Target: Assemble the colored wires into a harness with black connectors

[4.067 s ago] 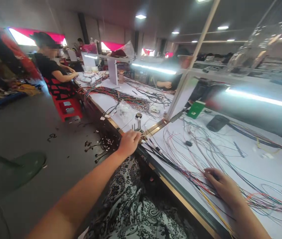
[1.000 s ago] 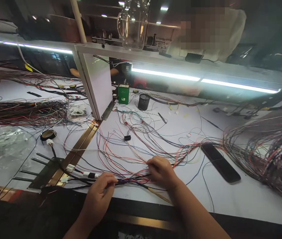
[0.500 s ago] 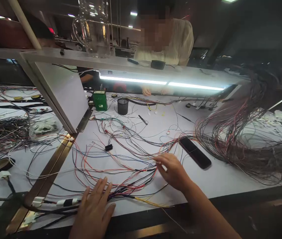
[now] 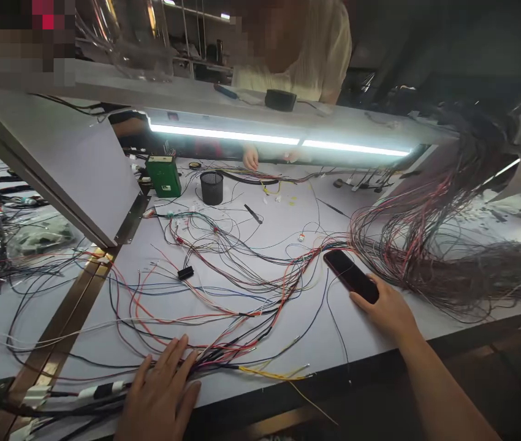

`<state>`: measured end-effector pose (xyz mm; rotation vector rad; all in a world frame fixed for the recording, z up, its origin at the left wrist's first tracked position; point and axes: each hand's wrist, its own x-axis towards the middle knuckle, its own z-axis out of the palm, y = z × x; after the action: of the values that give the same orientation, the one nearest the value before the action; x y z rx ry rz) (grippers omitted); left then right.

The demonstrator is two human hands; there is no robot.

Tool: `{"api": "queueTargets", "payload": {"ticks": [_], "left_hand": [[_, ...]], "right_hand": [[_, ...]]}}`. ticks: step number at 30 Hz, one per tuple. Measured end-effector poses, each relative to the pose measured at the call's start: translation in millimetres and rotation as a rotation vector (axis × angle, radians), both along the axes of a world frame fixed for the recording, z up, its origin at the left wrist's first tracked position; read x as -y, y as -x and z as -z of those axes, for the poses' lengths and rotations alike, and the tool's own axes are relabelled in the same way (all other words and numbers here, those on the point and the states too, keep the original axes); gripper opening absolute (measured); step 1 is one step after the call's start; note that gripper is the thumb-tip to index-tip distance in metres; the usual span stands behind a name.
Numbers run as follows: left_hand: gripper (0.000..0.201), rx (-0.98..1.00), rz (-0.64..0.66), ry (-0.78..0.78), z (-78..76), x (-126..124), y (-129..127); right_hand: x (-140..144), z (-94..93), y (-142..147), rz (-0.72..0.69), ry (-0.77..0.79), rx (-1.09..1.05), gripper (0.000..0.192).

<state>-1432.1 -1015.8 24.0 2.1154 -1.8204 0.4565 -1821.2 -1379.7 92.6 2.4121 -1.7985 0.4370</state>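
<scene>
"Starting with the head view, where are the hands?"

"The left hand [image 4: 162,386] lies palm down, fingers spread, on the wire bundle [image 4: 217,358] near the front of the surface [image 4: 315,343]. The right hand [image 4: 391,309] grips the near end of the phone [image 4: 357,283], thumb along one edge and fingers on the other."

"And the phone itself?"

"It lies on the surface, right of the wire bundle and just beside the big pile of wires [image 4: 426,263]."

"What could go wrong?"

"A thin wire [image 4: 344,343] loops close by the phone; sliding the phone might snag it and tug others. The yellow wire [image 4: 315,405] reaches over the front edge, so a passing arm could catch it."

"Any writing?"

"The green box [image 4: 163,177] has a pale label [image 4: 167,188], too small to read. The phone shows only a dark face; no brand is legible."
</scene>
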Motion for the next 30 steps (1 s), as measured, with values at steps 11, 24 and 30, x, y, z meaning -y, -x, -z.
{"api": "queueTargets", "payload": {"ticks": [11, 24, 30], "left_hand": [[0.034, -0.253, -0.031, 0.007, -26.9, -7.3, 15.9], [0.011, -0.625, -0.027, 0.021, -32.4, -3.9, 29.6], [0.015, -0.605, -0.064, 0.008, -36.3, 3.5, 26.4]], "right_hand": [[-90.8, -9.3, -16.2, -0.214, -0.007, 0.12, 0.04], [-185.9, 0.7, -181.2, -1.052, -0.219, -0.164, 0.01], [-193.3, 1.0, -177.2, -1.044, -0.218, -0.067, 0.019]]}}
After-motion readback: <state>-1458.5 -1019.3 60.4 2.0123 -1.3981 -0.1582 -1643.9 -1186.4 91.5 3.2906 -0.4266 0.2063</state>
